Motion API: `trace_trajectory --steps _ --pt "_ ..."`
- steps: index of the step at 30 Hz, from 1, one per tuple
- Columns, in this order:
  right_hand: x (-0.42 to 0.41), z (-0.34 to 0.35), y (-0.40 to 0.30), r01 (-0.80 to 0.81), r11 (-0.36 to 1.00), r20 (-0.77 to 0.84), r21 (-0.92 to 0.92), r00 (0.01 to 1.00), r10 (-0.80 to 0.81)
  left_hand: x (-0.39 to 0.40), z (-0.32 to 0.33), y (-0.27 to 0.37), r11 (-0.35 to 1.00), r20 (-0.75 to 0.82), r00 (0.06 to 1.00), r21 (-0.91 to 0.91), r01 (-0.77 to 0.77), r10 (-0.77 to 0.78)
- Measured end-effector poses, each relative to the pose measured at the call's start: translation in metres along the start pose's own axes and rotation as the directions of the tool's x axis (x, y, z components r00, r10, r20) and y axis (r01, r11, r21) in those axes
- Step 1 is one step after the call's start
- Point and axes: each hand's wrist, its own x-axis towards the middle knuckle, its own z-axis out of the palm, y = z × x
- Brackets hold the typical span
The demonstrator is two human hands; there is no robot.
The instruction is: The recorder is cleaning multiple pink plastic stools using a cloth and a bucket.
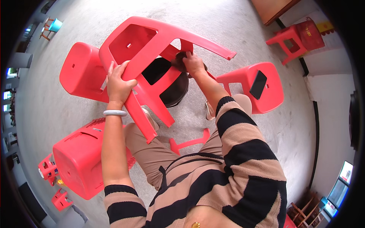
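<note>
A red plastic stool (pixel 151 51) lies tipped over in front of me, its legs pointing partly towards me and to the right. My left hand (pixel 118 84) grips this stool at a leg and crossbar on its near left side. In my right hand (pixel 194 64) is a dark brown cloth (pixel 179 61), pressed against the inner side of a leg or crossbar. Below the stool stands a black bucket (pixel 175 91), partly hidden by it.
Another red stool (pixel 75 68) is at the left. A stool at the right (pixel 271 97) bears a black smartphone (pixel 258 85). Stacked red stools (pixel 79 162) lie at lower left. Part of a red stool (pixel 191 141) shows between my legs. A wall (pixel 332 114) runs along the right.
</note>
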Motion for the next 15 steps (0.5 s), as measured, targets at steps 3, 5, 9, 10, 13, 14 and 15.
trace_trajectory --steps 3,5,9,10,13,14,15 --pt "-0.022 0.008 0.015 0.070 0.997 -0.037 0.029 0.997 -0.069 -0.002 -0.005 0.005 1.000 -0.007 1.000 -0.016 0.006 -0.006" --pt "-0.036 0.017 0.028 -0.024 0.999 -0.049 0.027 0.998 0.025 0.001 -0.004 0.004 1.000 -0.007 1.000 -0.015 -0.004 0.004" --pt "-0.059 0.029 0.043 -0.200 0.979 -0.044 0.044 0.978 0.202 0.000 -0.002 0.000 0.999 -0.029 0.999 -0.048 -0.018 0.016" --pt "-0.067 0.033 0.051 -0.205 0.978 -0.051 0.037 0.977 0.206 0.001 -0.001 -0.001 0.998 -0.033 0.999 -0.054 -0.026 0.024" --pt "-0.104 0.036 0.063 -0.193 0.975 -0.062 0.113 0.978 0.201 -0.001 -0.001 -0.005 0.999 0.000 1.000 -0.035 -0.010 0.010" --pt "-0.115 0.034 0.063 -0.228 0.964 -0.033 0.135 0.972 0.234 -0.002 -0.002 -0.008 0.999 -0.015 1.000 -0.028 -0.014 0.014" --pt "-0.126 0.031 0.068 -0.270 0.951 -0.005 0.148 0.962 0.274 -0.001 -0.001 -0.006 0.999 -0.029 0.999 -0.031 -0.024 0.023"
